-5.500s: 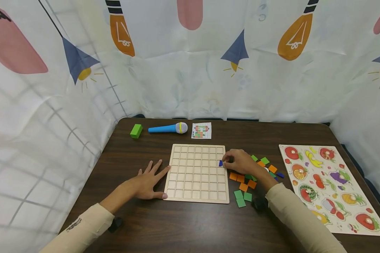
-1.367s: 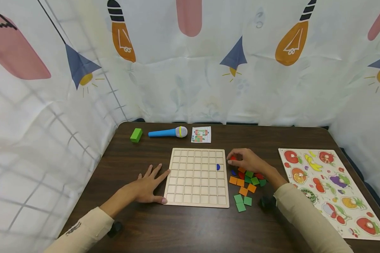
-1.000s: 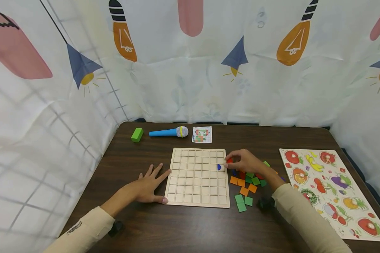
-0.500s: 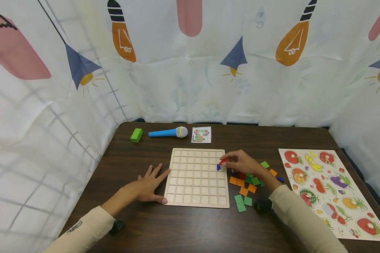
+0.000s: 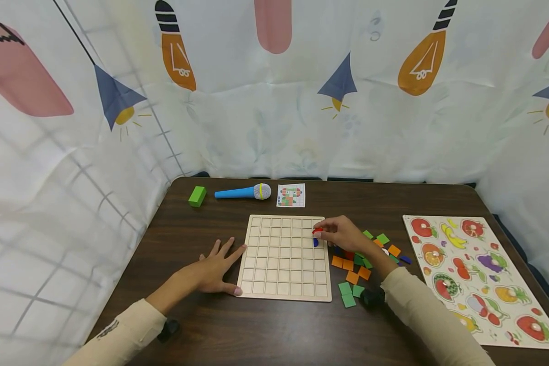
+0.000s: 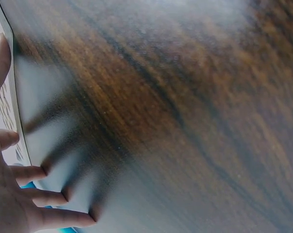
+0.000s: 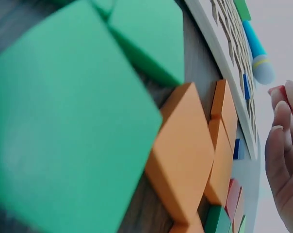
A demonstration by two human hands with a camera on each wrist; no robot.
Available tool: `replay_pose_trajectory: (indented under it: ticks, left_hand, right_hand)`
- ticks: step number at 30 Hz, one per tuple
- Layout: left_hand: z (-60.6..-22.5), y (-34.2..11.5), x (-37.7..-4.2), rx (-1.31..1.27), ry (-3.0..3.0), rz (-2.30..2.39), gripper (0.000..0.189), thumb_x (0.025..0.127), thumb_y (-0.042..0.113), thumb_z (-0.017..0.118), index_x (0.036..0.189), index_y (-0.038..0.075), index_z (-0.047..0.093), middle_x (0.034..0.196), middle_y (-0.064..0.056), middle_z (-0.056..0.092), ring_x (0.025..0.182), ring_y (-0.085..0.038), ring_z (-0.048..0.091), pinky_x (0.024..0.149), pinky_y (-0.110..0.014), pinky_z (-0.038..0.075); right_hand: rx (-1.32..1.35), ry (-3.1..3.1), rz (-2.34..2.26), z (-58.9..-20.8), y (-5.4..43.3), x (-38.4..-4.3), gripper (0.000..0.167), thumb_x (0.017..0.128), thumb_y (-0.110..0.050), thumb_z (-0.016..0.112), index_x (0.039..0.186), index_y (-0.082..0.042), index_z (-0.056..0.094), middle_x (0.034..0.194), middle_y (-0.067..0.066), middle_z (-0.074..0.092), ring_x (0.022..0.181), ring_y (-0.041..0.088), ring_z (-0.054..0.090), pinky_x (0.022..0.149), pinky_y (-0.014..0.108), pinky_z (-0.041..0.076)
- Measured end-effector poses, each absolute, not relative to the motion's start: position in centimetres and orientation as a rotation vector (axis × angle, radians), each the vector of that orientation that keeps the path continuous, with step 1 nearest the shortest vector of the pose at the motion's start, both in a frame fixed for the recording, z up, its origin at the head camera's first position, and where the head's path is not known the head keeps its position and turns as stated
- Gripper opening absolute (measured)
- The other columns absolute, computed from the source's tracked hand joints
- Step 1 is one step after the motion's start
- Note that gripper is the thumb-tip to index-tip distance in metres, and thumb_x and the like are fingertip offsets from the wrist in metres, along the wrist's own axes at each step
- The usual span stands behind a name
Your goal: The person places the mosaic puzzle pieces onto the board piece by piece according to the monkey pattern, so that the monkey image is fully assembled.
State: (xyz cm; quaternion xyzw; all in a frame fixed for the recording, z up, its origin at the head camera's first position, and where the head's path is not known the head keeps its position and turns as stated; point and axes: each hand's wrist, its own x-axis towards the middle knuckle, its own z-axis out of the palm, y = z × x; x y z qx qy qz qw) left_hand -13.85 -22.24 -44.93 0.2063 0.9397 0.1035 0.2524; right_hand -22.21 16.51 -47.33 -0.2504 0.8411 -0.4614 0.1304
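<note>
A pale wooden grid board (image 5: 283, 259) lies in front of me on the dark table. My left hand (image 5: 216, 265) rests with spread fingers at its left edge, thumb and a fingertip touching the rim; the left wrist view shows those fingers straight on the table. Over the board's upper right my right hand (image 5: 343, 233) pinches a small red piece (image 5: 317, 230), partly hidden by the fingers. Just below it a blue half-round piece (image 5: 315, 242) sits in a grid cell. The right wrist view shows the red piece (image 7: 277, 90) between thumb and fingertips.
Loose orange tiles (image 5: 352, 277), green tiles (image 5: 346, 295) and other coloured pieces lie right of the board. A fruit puzzle board (image 5: 478, 264) is farther right. Behind stand a green block (image 5: 197, 196), a toy microphone (image 5: 242, 191) and a pattern card (image 5: 291, 195).
The blue half-round, earlier in my right hand, now lies in the grid. My right hand has since taken the red piece and moved left over the board. The left hand has stayed put.
</note>
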Motion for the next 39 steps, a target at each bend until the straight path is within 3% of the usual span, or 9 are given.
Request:
replay_pose_trajectory:
  ticks: [11,16,21,28,39]
  left_hand:
    - [-44.8,-22.2,-13.7,0.564,2.557,0.309,0.11,0.081,0.065,0.072,0.163,0.019,0.016,0.166,-0.026,0.004,0.147,-0.061,0.006,0.096,-0.085,0.026]
    - [-44.9,-22.3,-13.8,0.566,2.561,0.308,0.11,0.08,0.066,0.072,0.163,0.019,0.016,0.167,-0.025,0.004,0.147,-0.061,0.006,0.095,-0.085,0.027]
    - [-45.0,-22.3,-13.8,0.566,2.561,0.306,0.11,0.08,0.067,0.071,0.163,0.02,0.015,0.167,-0.025,0.004,0.148,-0.06,0.005,0.096,-0.085,0.026]
    - [-44.9,-22.3,-13.8,0.567,2.56,0.306,0.109,0.081,0.066,0.071,0.163,0.02,0.016,0.167,-0.025,0.004,0.148,-0.06,0.006,0.096,-0.085,0.026]
    - [-45.0,-22.4,-13.8,0.569,2.566,0.294,0.109,0.081,0.067,0.071,0.163,0.02,0.016,0.167,-0.025,0.005,0.148,-0.06,0.007,0.096,-0.085,0.027]
  right_hand:
    - [-0.645,2.541,-1.248,-47.3,14.5,-22.6,0.028,0.096,-0.016,0.069,0.121,-0.002,0.072,0.085,0.005,0.069,0.055,0.018,0.06,0.052,0.027,0.047]
    - [-0.613,2.655,-1.151,-47.5,13.2,-22.7,0.023,0.094,-0.02,0.072,0.113,-0.008,0.077,0.09,0.002,0.073,0.065,0.012,0.057,0.058,0.026,0.048]
    - [-0.534,2.714,-1.07,-47.4,12.4,-22.5,0.02,0.092,-0.024,0.075,0.108,-0.013,0.079,0.085,-0.002,0.071,0.071,0.013,0.056,0.06,0.027,0.047]
    - [-0.454,2.751,-0.977,-47.4,12.0,-22.4,0.024,0.09,-0.026,0.077,0.112,-0.015,0.077,0.084,-0.004,0.068,0.076,0.014,0.056,0.063,0.028,0.045]
    - [-0.425,2.798,-0.923,-46.9,12.1,-22.2,0.02,0.09,-0.025,0.077,0.106,-0.013,0.078,0.083,-0.003,0.068,0.07,0.013,0.056,0.059,0.027,0.044]
